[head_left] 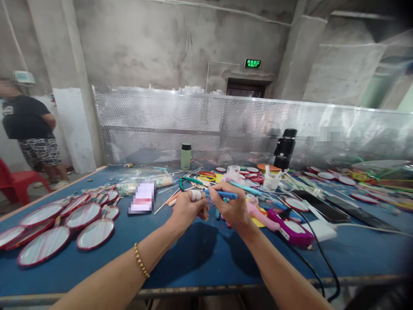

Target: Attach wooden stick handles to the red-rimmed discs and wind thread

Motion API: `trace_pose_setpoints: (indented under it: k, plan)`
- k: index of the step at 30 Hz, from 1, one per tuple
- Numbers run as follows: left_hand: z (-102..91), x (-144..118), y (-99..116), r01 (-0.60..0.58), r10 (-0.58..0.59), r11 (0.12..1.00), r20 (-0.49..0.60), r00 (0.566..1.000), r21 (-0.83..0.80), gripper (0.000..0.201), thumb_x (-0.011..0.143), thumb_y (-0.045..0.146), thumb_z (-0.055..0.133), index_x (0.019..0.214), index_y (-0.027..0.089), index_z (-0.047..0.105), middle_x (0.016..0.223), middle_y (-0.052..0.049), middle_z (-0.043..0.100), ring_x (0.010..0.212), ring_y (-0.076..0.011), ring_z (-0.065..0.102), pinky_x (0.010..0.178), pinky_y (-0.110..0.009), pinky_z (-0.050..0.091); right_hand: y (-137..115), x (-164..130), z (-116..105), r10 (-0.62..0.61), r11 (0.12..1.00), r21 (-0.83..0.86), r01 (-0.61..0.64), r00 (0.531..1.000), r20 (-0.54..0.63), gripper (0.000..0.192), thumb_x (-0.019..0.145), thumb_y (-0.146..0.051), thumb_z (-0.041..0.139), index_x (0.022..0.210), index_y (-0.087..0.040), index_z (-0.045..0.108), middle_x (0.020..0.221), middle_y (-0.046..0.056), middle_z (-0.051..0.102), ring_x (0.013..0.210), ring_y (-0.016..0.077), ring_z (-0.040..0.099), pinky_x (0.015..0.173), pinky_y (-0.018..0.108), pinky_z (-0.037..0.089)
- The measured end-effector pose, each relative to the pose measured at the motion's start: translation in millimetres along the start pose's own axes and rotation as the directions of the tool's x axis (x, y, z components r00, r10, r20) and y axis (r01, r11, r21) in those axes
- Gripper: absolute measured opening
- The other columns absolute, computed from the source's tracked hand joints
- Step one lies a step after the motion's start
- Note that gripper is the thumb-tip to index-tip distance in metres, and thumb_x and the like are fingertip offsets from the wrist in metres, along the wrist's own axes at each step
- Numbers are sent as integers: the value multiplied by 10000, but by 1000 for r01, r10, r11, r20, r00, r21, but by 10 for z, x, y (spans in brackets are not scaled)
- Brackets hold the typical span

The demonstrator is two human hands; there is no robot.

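Observation:
Above the middle of the blue table, my left hand (189, 206) is closed, with a white wrap (196, 195) around one finger. What it pinches is small and mostly hidden by the fingers. Close beside it, my right hand (232, 207) grips a blue pen (227, 195), whose tip end points toward the left fingers. Behind the hands lie teal-handled pliers (185, 184) and several thin wooden sticks (167, 199). A pink and purple handheld device (290, 230) rests to the right of my right hand.
Several round red-rimmed white discs (88, 215) on sticks cover the table's left side. A lit phone (142, 197), green bottle (186, 156), black flask (285, 148), white cup (271, 181) and dark phone (319, 206) stand or lie around. Black cables (319, 245) hang over the front edge. A person (32, 125) stands far left.

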State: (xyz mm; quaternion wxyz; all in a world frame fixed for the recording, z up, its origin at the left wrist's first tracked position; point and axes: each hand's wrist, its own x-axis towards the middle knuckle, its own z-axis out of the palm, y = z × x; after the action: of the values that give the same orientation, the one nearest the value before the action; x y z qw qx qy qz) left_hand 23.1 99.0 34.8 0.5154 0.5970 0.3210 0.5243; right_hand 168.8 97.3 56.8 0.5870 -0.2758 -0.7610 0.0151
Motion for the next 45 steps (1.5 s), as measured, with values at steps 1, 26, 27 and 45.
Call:
trace_pose_setpoints:
  k: [1,26,27,45]
  plan:
    - [1,1,-2,2,-2,1000,0,1000,0,269,687,353,696,559,154,567,508,-18,629,435,-128,602,482,-234,505,5,1,2,-3,1000,1,3,1000,1,191,883,-189,573,696,-186,618,616,-18,562,549,110,482,555,255,391]
    - [-4,0,9,-29,29,999,-4,1000,22,242,691,312,659,527,154,577,494,-28,623,438,-134,591,498,-255,510,-22,0,3,-27,999,-17,27,1000,-6,189,865,-175,570,681,-184,613,620,-13,573,557,111,504,560,251,403]
    - [-6,1,6,-29,29,999,-5,1000,21,239,690,311,660,529,155,578,497,-27,623,438,-134,590,498,-258,513,-21,0,5,-27,1000,-16,27,1000,-6,190,865,-175,571,680,-184,612,621,-13,573,558,111,503,561,251,403]
    - [-2,-1,6,-26,26,999,7,1000,19,280,705,354,675,531,165,563,494,-22,614,438,-130,585,496,-251,500,-13,4,6,-14,1000,-25,14,1000,4,187,869,-189,570,684,-191,600,622,-16,567,554,112,496,560,254,403]
